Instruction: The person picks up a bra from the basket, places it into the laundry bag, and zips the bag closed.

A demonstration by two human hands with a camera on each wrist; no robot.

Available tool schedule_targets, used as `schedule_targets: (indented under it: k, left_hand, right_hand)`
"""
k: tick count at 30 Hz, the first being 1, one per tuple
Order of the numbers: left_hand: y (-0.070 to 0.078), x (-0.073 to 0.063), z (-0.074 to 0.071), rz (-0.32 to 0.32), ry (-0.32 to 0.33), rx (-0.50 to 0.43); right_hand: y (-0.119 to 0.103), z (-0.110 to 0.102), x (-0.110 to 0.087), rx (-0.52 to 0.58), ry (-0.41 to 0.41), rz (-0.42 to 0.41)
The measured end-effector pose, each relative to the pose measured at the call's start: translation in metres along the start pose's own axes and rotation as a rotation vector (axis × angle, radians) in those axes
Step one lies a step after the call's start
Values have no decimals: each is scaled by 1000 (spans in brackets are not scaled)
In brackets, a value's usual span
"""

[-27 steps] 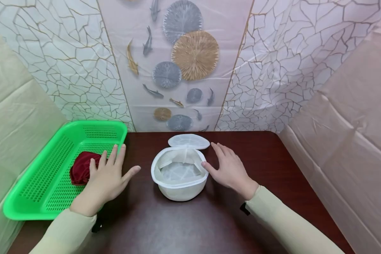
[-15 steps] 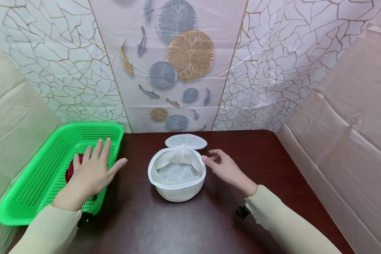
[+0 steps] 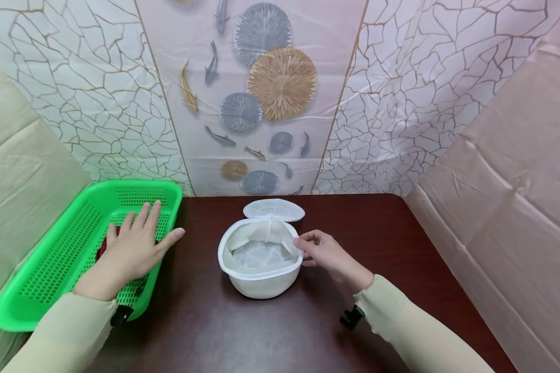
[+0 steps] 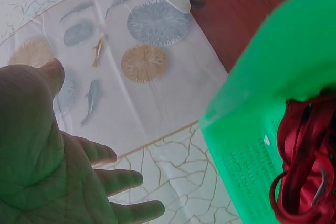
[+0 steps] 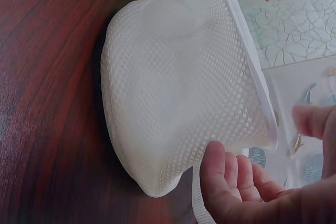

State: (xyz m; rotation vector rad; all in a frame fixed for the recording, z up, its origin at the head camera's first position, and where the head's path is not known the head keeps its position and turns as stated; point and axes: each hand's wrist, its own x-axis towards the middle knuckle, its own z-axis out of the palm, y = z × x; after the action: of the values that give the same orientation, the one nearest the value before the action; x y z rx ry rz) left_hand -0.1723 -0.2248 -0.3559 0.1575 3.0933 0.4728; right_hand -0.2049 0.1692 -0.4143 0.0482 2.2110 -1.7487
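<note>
A white mesh laundry bag (image 3: 261, 285) stands upright on the table, its top open and its lid (image 3: 274, 209) folded back. My right hand (image 3: 329, 254) is at the bag's right rim. In the right wrist view its bent fingers (image 5: 214, 158) touch the outer mesh, while the thumb stands apart beyond the rim. My left hand (image 3: 130, 248), fingers spread, hovers over a green plastic basket (image 3: 37, 311) and holds nothing. In the basket lies a dark red garment with thin straps (image 4: 307, 150), mostly hidden behind the hand in the head view.
The dark wood table (image 3: 242, 342) ends at a patterned backdrop (image 3: 284, 155) behind the bag. Plain fabric walls (image 3: 508, 197) rise on both sides, and the basket stands close to the left one.
My right hand has drawn its fingers in and come lower, to the bag's rim. The left hand has moved left and stays spread over the basket. The bag stays in place.
</note>
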Motion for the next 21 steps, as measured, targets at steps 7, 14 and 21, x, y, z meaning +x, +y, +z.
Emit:
schedule_targets:
  k: [7, 14, 21]
  left_hand:
    - [-15, 10, -8, -11, -6, 0]
    - [-40, 21, -7, -9, -110, 4]
    - [-61, 28, 2, -5, -207, -24]
  right_hand:
    - [2, 1, -1, -18, 21, -16]
    - [9, 1, 1, -56, 10, -29]
    - [12, 3, 2, -57, 1, -37]
